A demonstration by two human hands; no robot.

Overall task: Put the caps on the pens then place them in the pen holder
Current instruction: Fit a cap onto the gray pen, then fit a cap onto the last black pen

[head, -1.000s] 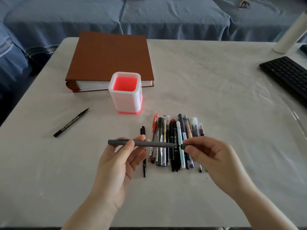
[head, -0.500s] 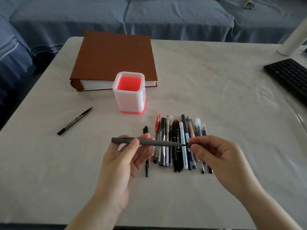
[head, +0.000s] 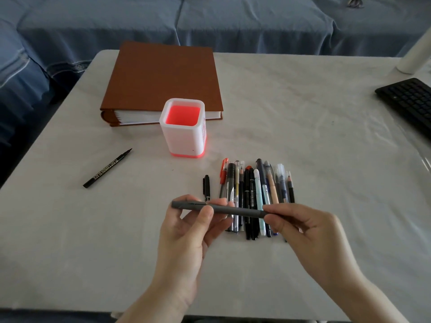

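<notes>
My left hand is up over the near half of the table, palm turned toward me, thumb in front and fingertips behind, pinching the left part of a grey pen. My right hand angles in from the near right corner, fingers curled, thumb and forefinger closed round the pen's right end. Both my forearms cross the near edge.

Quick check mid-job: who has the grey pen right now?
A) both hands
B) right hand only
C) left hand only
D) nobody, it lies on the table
A: the left hand pinches the grey pen near one end and the right hand grips its other end.
</notes>
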